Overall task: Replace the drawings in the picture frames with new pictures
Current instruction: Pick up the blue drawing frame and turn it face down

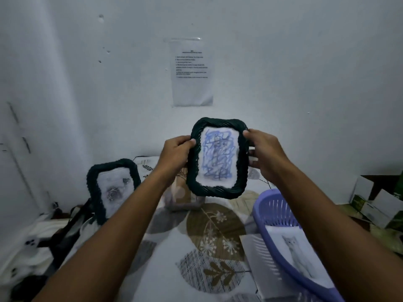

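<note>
Frame (218, 158): dark woven frame, held up in the air in front of the wall, above the leaf-print cloth (196, 247); front faces the camera.
Drawing (219, 155): blue scribble on white paper, still inside the frame.
Long axis: close to upright, the top leaning slightly to the right; the short sides are top and bottom.
Left hand (174, 153): clenched on the frame's left long edge, thumb on the front rim, fingers behind and hidden.
Right hand (265, 153): clenched on the right long edge, thumb tip on the front rim near the top corner, fingers wrapped behind.
Relation that matters: the frame sits between the two hands, one on each long side, so neither is nearer; the back, where the drawing would come out, faces away from the person and is not visible.
Next move, as a judgement: the frame likely needs turning over about its long axis so the back can be opened; how the back fastens cannot be told.
Second frame (113, 188): same dark weave, standing tilted to the lower left, well apart from the hands, holding a grey picture.
New picture (298, 253): cat print lying in the purple basket (272, 205) at the lower right, nearer the right hand.
</note>
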The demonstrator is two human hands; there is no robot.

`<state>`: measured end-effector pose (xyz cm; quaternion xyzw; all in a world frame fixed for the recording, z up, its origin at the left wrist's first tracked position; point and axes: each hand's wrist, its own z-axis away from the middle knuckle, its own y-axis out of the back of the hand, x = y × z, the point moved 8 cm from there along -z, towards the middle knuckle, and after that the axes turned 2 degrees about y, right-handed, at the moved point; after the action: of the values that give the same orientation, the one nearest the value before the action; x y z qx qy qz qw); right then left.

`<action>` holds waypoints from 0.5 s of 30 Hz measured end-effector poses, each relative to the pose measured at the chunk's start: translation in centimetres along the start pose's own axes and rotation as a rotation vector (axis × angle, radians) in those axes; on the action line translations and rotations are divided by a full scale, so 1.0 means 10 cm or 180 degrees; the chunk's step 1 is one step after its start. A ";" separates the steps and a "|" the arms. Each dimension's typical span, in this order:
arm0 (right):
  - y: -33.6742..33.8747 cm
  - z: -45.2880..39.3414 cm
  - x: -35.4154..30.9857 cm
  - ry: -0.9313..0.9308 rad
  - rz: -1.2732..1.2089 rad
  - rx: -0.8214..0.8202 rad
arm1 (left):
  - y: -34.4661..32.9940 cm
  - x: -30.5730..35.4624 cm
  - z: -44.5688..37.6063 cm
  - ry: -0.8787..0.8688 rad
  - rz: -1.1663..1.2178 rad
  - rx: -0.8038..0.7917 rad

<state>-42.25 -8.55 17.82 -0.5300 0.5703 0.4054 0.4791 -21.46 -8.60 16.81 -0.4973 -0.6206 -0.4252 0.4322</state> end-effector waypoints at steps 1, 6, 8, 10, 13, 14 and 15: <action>-0.07 0.11 0.03 -0.0026 -0.0029 -0.0150 | 0.12 -0.03 0.13 0.0088 0.0059 0.0030; -0.33 0.69 0.33 -0.0279 -0.0194 -0.0711 | 0.56 -0.39 0.77 0.0501 0.0328 -0.0103; -0.38 0.90 0.47 -0.0423 -0.0310 -0.0771 | 0.66 -0.58 1.01 0.0739 0.0614 -0.0078; -0.42 1.08 0.63 -0.0606 -0.0515 -0.0853 | 0.72 -0.79 1.22 0.1008 0.0986 0.0017; -0.47 1.32 0.86 -0.0844 -0.0805 -0.0940 | 0.78 -1.10 1.47 0.1363 0.1699 0.0218; -0.47 1.38 0.94 -0.0910 -0.0870 -0.0917 | 0.79 -1.18 1.53 0.1440 0.1837 0.0253; -0.48 1.45 1.02 -0.0967 -0.0901 -0.0882 | 0.79 -1.26 1.58 0.1494 0.1888 0.0280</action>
<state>-35.58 2.75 5.03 -0.5982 0.3508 0.4836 0.5340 -13.79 4.57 1.33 -0.5254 -0.3514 -0.3569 0.6878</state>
